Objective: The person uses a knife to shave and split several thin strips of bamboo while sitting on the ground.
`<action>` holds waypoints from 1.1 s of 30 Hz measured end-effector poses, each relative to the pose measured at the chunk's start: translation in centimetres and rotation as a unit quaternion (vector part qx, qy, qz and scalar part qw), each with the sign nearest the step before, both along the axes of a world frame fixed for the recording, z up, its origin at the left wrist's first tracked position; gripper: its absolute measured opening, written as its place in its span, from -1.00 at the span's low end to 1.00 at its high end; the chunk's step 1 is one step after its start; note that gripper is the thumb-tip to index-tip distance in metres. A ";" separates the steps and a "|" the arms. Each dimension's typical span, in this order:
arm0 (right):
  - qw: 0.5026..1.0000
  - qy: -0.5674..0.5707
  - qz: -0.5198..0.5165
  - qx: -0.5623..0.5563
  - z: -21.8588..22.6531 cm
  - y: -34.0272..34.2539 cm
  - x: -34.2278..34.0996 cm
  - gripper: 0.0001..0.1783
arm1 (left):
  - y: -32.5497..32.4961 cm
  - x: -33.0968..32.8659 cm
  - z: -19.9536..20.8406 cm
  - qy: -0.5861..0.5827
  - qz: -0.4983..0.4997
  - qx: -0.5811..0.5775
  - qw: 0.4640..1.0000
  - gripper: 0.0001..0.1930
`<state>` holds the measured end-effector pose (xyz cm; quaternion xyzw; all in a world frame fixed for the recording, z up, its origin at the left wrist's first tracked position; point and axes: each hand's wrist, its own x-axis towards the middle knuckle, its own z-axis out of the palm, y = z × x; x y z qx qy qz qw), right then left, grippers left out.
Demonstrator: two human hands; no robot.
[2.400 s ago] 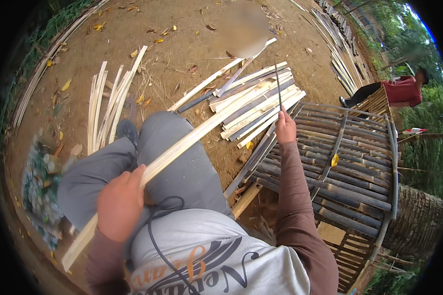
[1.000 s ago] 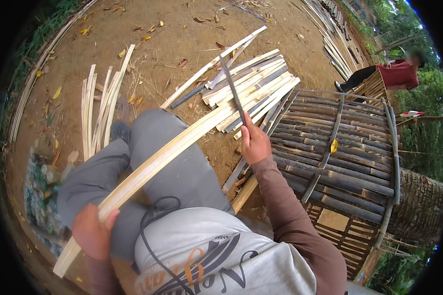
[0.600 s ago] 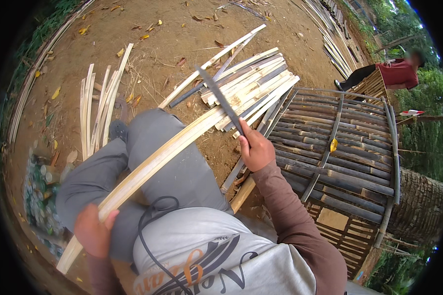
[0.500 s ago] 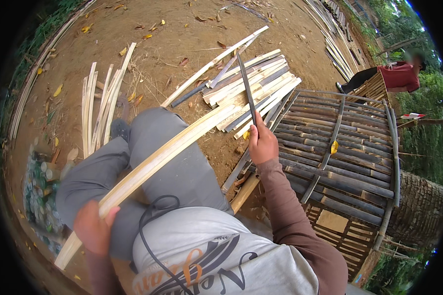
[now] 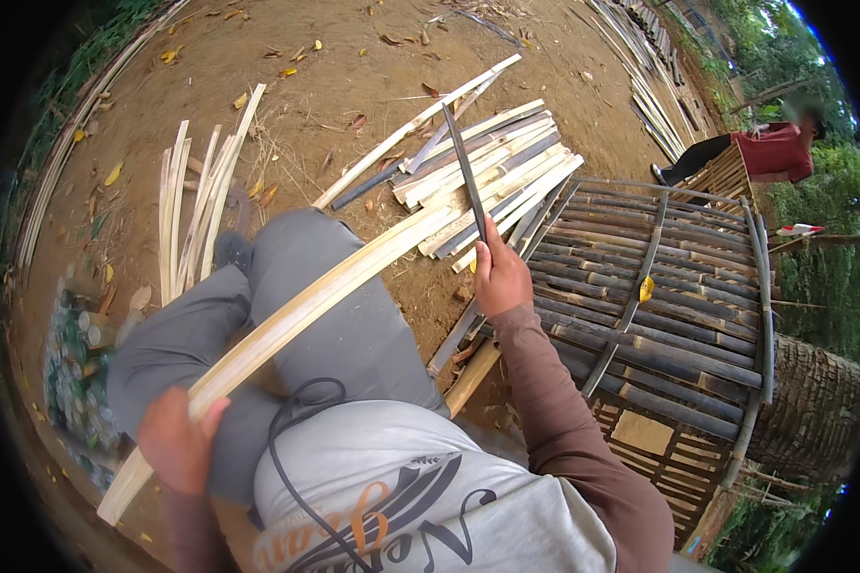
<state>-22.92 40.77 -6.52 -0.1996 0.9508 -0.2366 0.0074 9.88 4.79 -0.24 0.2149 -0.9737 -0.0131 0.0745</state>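
A knife (image 5: 462, 162) could skid toward the leg (image 5: 358, 339)

The left hand (image 5: 179, 441) is clamped on the wood strip (image 5: 306, 307), which crosses over the leg toward 2 o'clock. The right hand (image 5: 503, 277) grips the knife, blade toward 11 o'clock. A twisting strip or loose hold might cause that slip.

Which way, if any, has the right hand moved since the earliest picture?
Yes: against the bamboo platform, the right hand is now farther left and lower in the picture.

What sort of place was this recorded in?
Probably an outdoor bamboo-working yard: bare dirt ground, a pile of split strips lying on it, and a slatted bamboo platform near a tree trunk.
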 end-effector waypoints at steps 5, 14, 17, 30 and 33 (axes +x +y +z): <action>0.996 0.016 0.088 0.026 -0.8 -0.3 1.5 -0.38 | -0.1 0.3 0.4 -0.016 0.020 0.015 1.000 -0.40; 0.588 -0.399 -0.184 -0.680 2.2 1.4 -3.7 -0.42 | 1.0 -0.3 0.1 -0.018 -0.033 0.027 0.999 -0.58; 0.573 -0.403 -0.150 -0.698 3.1 2.7 -3.4 -0.41 | 0.6 -1.7 2.1 -0.114 -0.068 0.046 0.990 -0.62; 0.598 -0.378 -0.149 -0.691 4.5 5.4 0.3 -0.39 | -0.4 -4.8 6.7 -0.134 -0.151 0.197 0.959 -0.68; 0.619 -0.374 -0.167 -0.670 3.6 5.8 0.4 -0.39 | -1.0 -5.4 7.9 -0.129 -0.143 0.228 0.954 -0.68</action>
